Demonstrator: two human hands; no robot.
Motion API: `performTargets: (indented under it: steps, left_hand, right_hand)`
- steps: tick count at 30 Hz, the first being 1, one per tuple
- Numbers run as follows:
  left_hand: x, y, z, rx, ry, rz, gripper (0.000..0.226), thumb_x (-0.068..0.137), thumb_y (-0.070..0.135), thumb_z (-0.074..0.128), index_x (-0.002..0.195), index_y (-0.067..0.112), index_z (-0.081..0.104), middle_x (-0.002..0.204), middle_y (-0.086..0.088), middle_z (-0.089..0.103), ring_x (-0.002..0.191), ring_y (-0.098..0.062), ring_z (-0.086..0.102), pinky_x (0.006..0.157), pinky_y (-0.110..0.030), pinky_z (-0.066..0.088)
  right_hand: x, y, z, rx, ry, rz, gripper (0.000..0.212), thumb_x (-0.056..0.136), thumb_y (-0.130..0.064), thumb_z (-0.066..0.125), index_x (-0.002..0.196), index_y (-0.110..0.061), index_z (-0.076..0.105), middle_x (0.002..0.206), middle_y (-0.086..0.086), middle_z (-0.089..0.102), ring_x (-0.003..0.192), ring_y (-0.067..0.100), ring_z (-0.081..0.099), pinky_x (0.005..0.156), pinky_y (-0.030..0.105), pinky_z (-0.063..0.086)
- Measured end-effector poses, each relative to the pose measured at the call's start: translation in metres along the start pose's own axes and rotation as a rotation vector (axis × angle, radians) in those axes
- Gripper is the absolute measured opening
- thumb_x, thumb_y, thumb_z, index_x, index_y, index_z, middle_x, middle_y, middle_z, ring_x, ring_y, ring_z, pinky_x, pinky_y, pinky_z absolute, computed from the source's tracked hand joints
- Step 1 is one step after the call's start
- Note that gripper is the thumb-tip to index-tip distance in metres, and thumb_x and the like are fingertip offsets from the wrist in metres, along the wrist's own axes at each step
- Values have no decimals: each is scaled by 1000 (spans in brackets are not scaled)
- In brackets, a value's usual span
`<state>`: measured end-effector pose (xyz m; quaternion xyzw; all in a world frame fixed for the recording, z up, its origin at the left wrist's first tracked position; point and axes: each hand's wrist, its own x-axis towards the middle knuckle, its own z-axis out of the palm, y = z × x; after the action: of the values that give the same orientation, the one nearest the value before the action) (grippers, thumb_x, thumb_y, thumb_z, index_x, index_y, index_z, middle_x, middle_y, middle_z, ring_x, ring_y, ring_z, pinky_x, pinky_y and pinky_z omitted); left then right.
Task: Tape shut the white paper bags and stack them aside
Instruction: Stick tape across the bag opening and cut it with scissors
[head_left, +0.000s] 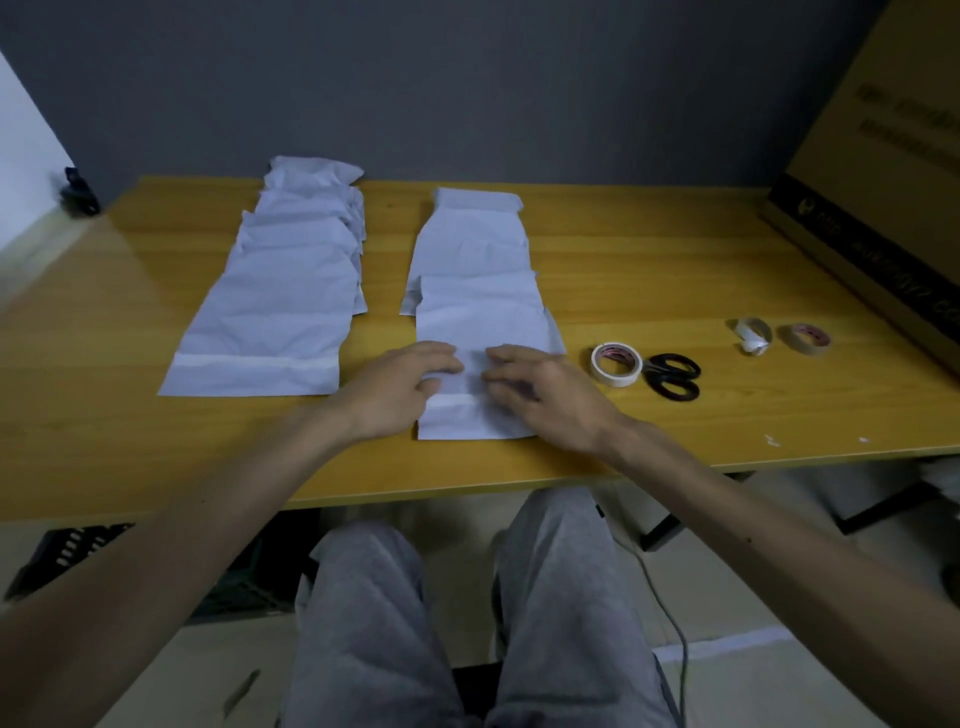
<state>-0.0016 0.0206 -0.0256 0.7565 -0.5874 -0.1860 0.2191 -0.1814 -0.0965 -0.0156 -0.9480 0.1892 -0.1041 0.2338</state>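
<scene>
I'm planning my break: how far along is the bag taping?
Looks done: the left row of bags, the nearest showing a tape strip across its folded end. In hand: the left hand and right hand press flat on the front bag of the right row, apparently smoothing tape. Left: the bags behind it, then moving them aside; the tape roll waits nearby.

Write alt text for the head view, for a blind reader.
Left hand and right hand rest on a white paper bag on a wooden table. More bags lie overlapped to its left; a tape roll and black scissors lie to its right.
</scene>
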Motion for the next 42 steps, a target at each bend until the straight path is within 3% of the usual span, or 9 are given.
performTargets:
  steps: [7, 12, 18, 26, 32, 37, 42]
  left_hand:
    - [-16, 0, 13, -21, 85, -45, 40, 101, 9, 42, 139, 18, 47, 155, 5, 29, 143, -11, 23, 112, -20, 17]
    - [-24, 5, 17, 27, 106, -60, 46, 102, 13, 40, 147, 17, 36, 157, 6, 25, 144, -10, 18, 116, -23, 13]
    - [-27, 7, 16, -16, 146, -130, 48, 101, 9, 40, 148, 19, 33, 157, 7, 25, 143, -11, 20, 114, -21, 9]
    - [-21, 10, 18, -73, 223, -164, 46, 97, 2, 45, 141, 16, 44, 155, 2, 31, 144, -13, 20, 116, -25, 12]
    - [-23, 8, 11, 159, -39, -191, 60, 100, 10, 31, 152, 36, 13, 161, 9, -5, 146, -15, -21, 118, -41, -12]
    - [-24, 3, 7, 254, -156, -212, 59, 103, 18, 24, 151, 41, -1, 160, 10, -16, 145, -19, -25, 118, -43, -14]
    - [-23, -2, 2, 273, -229, -221, 53, 105, 26, 18, 150, 45, -3, 158, 14, -20, 145, -16, -23, 118, -41, -12]
  right_hand:
    - [2, -10, 3, 31, 46, -4, 31, 96, -20, 56, 123, -8, 63, 139, 7, 53, 130, 17, 45, 107, 27, 37]
    - [25, -30, 22, 10, -40, 89, 51, 97, -38, 50, 141, -13, 44, 154, 10, 29, 145, 21, 19, 116, 29, 13]
    - [24, -34, 40, -99, -92, 133, 60, 99, -45, 40, 150, -17, 25, 160, 7, 11, 147, 20, 6, 120, 35, 6]
    - [40, -40, 34, -46, -86, 295, 77, 85, -47, 60, 149, -23, 24, 158, 6, 14, 145, 25, 1, 118, 39, 11]
    - [49, -42, 31, -27, -105, 440, 80, 81, -47, 62, 148, -33, 21, 158, -1, 8, 146, 22, 0, 117, 37, 6]
    - [59, -49, 24, -19, -145, 501, 84, 77, -39, 64, 148, -31, 19, 150, 2, 15, 141, 25, 9, 109, 35, 14]
    - [62, -46, 14, -55, -202, 542, 103, 68, -50, 76, 149, -31, 14, 150, 2, 14, 140, 26, 12, 109, 39, 20]
